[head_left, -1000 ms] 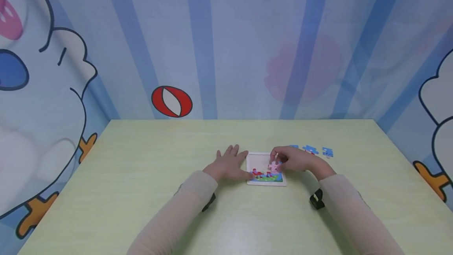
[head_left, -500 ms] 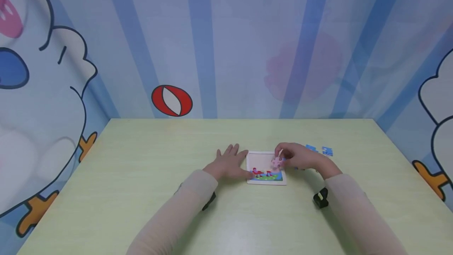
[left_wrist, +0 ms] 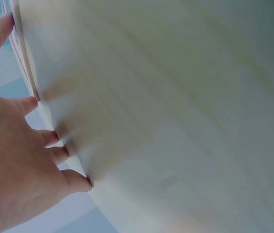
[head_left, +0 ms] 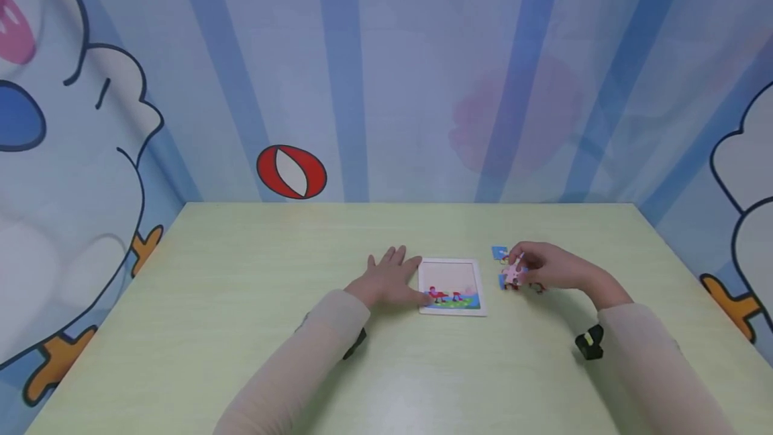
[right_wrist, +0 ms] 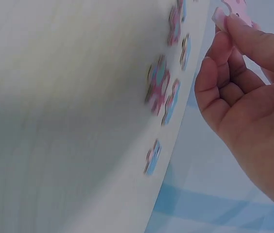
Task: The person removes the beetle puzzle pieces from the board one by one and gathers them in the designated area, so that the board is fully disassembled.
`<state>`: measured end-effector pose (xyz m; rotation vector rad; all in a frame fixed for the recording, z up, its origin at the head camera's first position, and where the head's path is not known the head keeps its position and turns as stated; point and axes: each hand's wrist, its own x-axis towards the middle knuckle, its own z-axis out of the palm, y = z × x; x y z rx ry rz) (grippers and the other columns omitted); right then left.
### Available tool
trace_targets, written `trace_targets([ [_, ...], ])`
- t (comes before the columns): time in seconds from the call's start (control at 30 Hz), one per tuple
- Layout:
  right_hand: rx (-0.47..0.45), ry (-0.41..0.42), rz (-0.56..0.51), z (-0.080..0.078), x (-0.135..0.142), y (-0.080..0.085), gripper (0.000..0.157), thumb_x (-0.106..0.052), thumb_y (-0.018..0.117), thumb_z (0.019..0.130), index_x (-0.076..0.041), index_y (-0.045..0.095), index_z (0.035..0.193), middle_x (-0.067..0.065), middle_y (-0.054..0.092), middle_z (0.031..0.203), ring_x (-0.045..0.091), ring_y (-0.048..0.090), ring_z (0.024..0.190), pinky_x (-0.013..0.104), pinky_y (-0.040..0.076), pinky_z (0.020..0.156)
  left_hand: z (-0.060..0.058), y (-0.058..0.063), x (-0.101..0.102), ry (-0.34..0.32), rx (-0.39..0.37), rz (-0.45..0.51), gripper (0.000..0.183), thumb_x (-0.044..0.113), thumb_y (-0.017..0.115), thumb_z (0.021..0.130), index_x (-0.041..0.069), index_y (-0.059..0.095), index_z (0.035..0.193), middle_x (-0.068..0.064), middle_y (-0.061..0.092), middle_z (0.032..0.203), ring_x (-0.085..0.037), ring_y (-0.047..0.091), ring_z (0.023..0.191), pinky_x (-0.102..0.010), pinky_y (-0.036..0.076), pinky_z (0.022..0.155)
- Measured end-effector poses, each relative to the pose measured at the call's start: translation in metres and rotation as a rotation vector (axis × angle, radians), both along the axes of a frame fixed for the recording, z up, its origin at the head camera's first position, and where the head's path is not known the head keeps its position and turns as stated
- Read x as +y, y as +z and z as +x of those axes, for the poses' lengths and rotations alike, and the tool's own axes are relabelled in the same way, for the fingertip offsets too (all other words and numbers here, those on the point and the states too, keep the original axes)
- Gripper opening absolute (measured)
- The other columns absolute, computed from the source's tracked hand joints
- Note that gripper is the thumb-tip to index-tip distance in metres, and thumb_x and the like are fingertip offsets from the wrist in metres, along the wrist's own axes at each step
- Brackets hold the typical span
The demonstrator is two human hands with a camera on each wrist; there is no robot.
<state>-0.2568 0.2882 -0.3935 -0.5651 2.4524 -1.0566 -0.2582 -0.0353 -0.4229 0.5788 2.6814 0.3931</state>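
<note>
Left hand [head_left: 389, 285] flat, fingers straight and spread on the tabletop [head_left: 290, 247], holding nothing; thumb overlaps the near-left part of the puzzle tray [head_left: 448, 274], index fingertip by the tray's far-left corner. Left wrist view: thumb and index tips at the tray's edge, other fingertips on the tabletop.

Right hand [head_left: 554, 267] just right of the tray, thumb and index closed in a pinch on a pink puzzle piece [head_left: 514, 274], remaining fingers curled toward palm. Piece is off the tabletop, above loose pieces; right wrist view cuts it at the top.

Tray lies a bit right of the tabletop's middle, well short of the far edge. Assembled strip [head_left: 459, 301] with red figures on green and blue fills its near side; rest shows pale base.

Loose pieces [right_wrist: 152, 158] scattered on the tabletop between the tray and the right edge, partly hidden by the right hand in head view; blurred in right wrist view, exact prints unreadable. Blue-striped backdrop [head_left: 398, 86] stands behind the far edge.
</note>
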Motion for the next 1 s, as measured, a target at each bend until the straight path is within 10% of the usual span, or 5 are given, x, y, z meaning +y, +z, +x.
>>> trace_targets([
  [1.0, 0.092, -0.148, 0.112, 0.011, 0.078, -0.015, 0.027, -0.008, 0.065, 0.090, 0.001, 0.056, 0.114, 0.008, 0.056, 0.094, 0.019, 0.048, 0.085, 0.029, 0.044, 0.068, -0.002, -0.003, 0.000, 0.001, -0.002, 0.016, 0.089, 0.064, 0.058, 0.084, 0.022, 0.024, 0.154, -0.012, 0.008, 0.162, -0.031, 0.000, 0.149, -0.061, 0.000, 0.114],
])
